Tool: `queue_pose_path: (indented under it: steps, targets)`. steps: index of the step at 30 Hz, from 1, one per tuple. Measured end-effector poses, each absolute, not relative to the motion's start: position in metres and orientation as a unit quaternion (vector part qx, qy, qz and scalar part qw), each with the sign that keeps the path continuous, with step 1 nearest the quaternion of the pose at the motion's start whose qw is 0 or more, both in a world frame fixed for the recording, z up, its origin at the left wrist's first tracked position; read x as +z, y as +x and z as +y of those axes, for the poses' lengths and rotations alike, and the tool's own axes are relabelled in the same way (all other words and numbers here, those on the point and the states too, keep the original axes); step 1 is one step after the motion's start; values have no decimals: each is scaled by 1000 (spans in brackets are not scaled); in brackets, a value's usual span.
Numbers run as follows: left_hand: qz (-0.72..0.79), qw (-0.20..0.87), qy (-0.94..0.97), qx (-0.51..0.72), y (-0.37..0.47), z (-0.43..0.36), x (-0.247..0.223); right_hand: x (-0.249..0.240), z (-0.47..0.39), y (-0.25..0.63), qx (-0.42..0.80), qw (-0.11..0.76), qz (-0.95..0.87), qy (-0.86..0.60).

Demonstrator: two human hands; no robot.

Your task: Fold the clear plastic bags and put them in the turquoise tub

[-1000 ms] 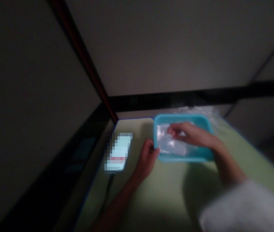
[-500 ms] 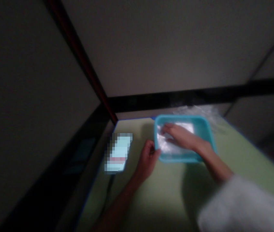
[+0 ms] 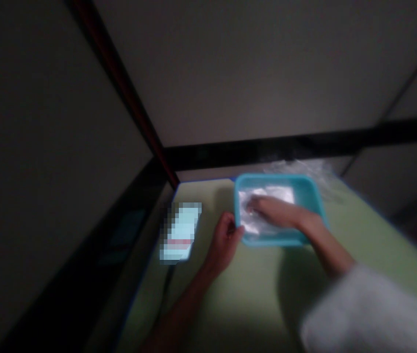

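A turquoise basket [image 3: 280, 242] stands on the green table top, with shiny clear plastic packets [image 3: 282, 192] inside on its left and middle. My left hand [image 3: 227, 238] is closed on the basket's left wall, near the front left corner. Reaching in over the front right edge, my right hand [image 3: 272, 210] has its fingers drawn together at the plastic packets. What lies between those fingertips is too blurred to make out.
A lit phone [image 3: 182, 233], partly pixelated, lies left of my left hand with a dark cable below it. Crumpled clear plastic [image 3: 311, 171] lies behind the basket. Walls rise behind and left of the green table [image 3: 245, 294].
My right hand's fingers have drawn together and moved slightly down among the packets. My left hand has stayed at the basket's left side.
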State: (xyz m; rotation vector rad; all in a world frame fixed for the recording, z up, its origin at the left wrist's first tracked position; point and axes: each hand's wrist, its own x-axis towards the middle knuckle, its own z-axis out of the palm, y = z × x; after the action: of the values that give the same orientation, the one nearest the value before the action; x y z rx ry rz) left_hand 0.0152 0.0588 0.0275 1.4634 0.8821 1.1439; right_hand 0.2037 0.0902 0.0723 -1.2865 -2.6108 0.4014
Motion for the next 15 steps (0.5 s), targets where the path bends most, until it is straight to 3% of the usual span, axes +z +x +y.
queue_pose_path:
  steps: [15]
  targets:
    - [404,517,566,499,13,65,27,94,80,218,151,155,-865,-452]
